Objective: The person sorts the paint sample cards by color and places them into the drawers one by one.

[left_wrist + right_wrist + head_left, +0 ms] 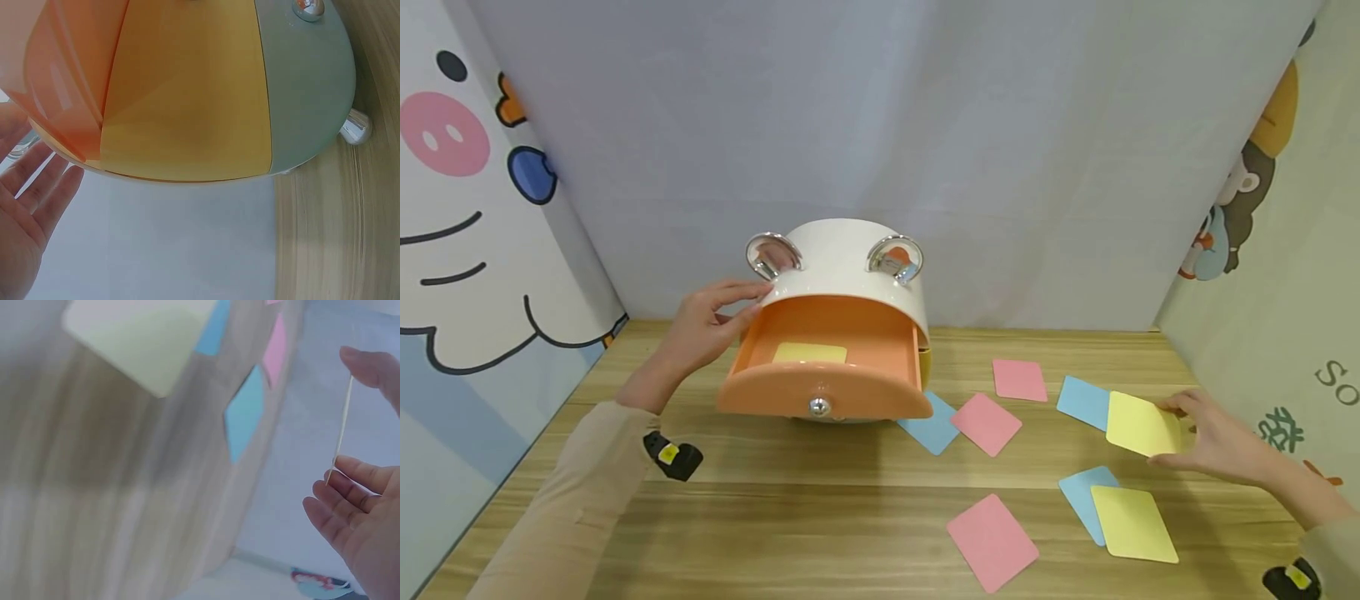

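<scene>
My right hand (1221,442) holds a yellow card (1142,425) by its edges, thumb on one side and fingertips on the other. In the right wrist view that card (342,422) is seen edge-on. A small rounded white cabinet (842,258) with two shiny ears stands at the back of the table. Its orange top drawer (823,390) is pulled out, with another yellow card (808,353) lying inside. My left hand (711,321) rests against the cabinet's left side near the drawer, fingers mostly straight. Below, the yellow middle drawer (187,94) and green bottom drawer (309,94) are closed.
Pink cards, such as one near the front (992,543), lie right of the cabinet. A blue card (1081,402) lies behind the held card; another blue card (1086,496) is partly under a yellow card (1135,523). A grey cloth (1000,167) hangs behind the table (820,533).
</scene>
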`<state>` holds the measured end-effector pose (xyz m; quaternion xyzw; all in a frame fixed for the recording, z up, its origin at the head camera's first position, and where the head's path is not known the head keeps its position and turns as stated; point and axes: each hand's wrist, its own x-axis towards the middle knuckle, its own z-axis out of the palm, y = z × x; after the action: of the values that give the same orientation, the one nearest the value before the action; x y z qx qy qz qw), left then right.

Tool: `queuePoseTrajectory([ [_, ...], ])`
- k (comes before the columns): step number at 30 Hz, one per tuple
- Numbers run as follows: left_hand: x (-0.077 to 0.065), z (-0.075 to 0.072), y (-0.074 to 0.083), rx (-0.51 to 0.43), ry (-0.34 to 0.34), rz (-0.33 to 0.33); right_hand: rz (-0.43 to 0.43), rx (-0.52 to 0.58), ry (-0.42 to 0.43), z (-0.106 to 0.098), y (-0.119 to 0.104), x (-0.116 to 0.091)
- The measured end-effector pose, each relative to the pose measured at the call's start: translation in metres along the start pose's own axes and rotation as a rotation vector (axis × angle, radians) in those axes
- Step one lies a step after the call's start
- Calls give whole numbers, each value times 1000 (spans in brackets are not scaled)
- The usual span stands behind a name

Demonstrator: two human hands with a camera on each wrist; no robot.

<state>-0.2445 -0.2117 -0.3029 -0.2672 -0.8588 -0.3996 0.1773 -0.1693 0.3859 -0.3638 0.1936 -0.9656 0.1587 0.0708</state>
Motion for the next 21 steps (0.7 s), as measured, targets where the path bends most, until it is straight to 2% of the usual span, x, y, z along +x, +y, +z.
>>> queuePoseTrajectory([
  [6, 0, 0, 0, 20, 11, 5, -128, -13, 70, -13, -20, 29],
  [12, -1, 2, 2, 4, 14, 6, -236, 10, 110, -29, -52, 57],
  [21, 0, 1, 2, -1, 5, -12, -304, 82, 23, -46, -112, 99],
])
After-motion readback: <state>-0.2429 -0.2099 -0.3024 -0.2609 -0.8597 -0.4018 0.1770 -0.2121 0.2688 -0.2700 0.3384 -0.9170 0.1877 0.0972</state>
